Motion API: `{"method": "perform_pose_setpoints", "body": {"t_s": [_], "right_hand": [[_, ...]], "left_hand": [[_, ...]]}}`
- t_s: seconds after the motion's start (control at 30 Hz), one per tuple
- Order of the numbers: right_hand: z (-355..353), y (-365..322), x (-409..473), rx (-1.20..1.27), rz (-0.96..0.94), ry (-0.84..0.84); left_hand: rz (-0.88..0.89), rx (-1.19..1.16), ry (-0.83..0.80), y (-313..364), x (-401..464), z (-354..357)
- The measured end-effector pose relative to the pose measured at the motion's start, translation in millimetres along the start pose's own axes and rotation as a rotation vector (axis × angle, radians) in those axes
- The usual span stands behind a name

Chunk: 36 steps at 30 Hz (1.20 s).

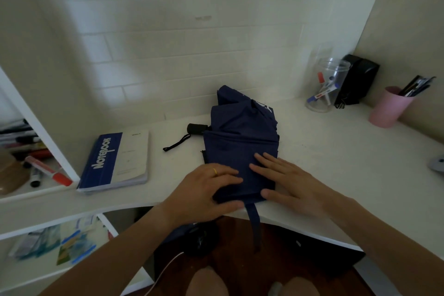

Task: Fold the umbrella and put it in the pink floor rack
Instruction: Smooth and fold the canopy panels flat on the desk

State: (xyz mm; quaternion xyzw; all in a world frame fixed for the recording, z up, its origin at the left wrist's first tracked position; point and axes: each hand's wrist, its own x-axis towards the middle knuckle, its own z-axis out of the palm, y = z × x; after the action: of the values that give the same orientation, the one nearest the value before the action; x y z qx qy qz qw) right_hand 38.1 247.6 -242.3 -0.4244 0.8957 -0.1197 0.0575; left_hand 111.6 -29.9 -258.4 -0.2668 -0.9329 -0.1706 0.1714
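A collapsed navy-blue fabric umbrella (240, 142) lies on the white desk (336, 151), near its front edge, canopy folded into flat, loose panels. Its short black handle (197, 128) sticks out to the left, with a thin black wrist loop (176, 144) trailing on the desk surface. A narrow navy closure strap (255, 226) hangs from the near end of the canopy over the desk edge.

The left hand (206, 190), with a thin yellow ring on one finger, grips the near left corner of the folded cloth, fingers on top and thumb curled along the bottom edge. The right hand (286, 182) lies flat on the cloth beside it, fingers spread and pressing the panel down.

Left of the umbrella lies a blue-and-cream notebook (115, 163), closed. At the back right stand a clear plastic jar of markers (328, 86), a black box-like object (358, 79) and a pink cup of pens (389, 108). A side shelf at far left holds red and black markers (48, 170).
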Motion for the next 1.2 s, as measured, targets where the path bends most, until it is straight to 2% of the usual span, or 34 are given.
{"method": "perform_pose_setpoints", "body": {"t_s": [0.2, 0.3, 0.4, 0.53, 0.63, 0.67, 0.73, 0.77, 0.83, 0.9, 0.97, 1.0, 1.03, 1.07, 1.17, 1.2], "right_hand": [[5.0, -2.5, -4.4, 0.034, -0.106, 0.286], [6.1, -4.4, -4.3, 0.043, -0.143, 0.345], [10.0, -1.5, -9.1, -0.001, -0.145, 0.315], [8.9, -7.5, -8.3, 0.043, -0.074, 0.293], [4.8, -15.4, 9.7, 0.069, -0.022, 0.377], [6.0, -16.1, 15.4, 0.043, 0.004, 0.325], [15.0, -13.6, 19.9, -0.062, 0.048, 0.110], [20.5, -11.4, 20.1, -0.117, 0.061, 0.025], [27.8, -6.7, 19.7, -0.149, 0.062, -0.024], [27.8, -4.4, 19.9, -0.144, 0.063, -0.056], [23.8, -2.3, 18.5, -0.113, 0.061, -0.102], [17.8, -2.3, 18.8, -0.062, 0.061, -0.103], [9.0, -3.2, 20.2, 0.012, 0.079, -0.062], [-1.3, -4.0, 24.9, 0.088, 0.105, 0.064], [-41.6, -4.5, 57.7, 0.296, 0.255, 0.683], [-55.2, -2.0, 70.6, 0.370, 0.365, 0.773]], "left_hand": [[0.047, -0.033, 0.076, -4.5, -10.8, 5.1], [0.114, -0.015, 0.107, -7.2, -15.0, 6.7], [0.165, 0.003, 0.116, -9.7, -20.9, 9.4], [0.067, -0.087, 0.016, -6.6, -23.8, 3.7], [-0.092, -0.233, -0.063, -1.4, -8.8, -7.7], [-0.125, -0.281, -0.072, -2.0, -1.9, -11.1], [-0.161, -0.316, -0.078, -4.9, 10.8, -14.6], [-0.154, -0.274, -0.070, -8.5, 14.2, -14.2], [-0.047, -0.004, -0.062, -17.2, 12.7, -6.6], [0.017, 0.219, -0.190, -23.9, 2.8, 0.5], [-0.021, 0.237, -0.327, -29.0, -6.9, 3.3], [-0.037, 0.219, -0.340, -31.0, -10.1, 3.4], [-0.039, 0.219, -0.339, -32.2, -11.6, 3.3], [-0.038, 0.224, -0.341, -31.5, -11.4, 2.0], [-0.019, 0.176, -0.288, -30.2, -10.0, -0.2], [-0.017, 0.136, -0.209, -29.4, -8.7, -3.0]]}}
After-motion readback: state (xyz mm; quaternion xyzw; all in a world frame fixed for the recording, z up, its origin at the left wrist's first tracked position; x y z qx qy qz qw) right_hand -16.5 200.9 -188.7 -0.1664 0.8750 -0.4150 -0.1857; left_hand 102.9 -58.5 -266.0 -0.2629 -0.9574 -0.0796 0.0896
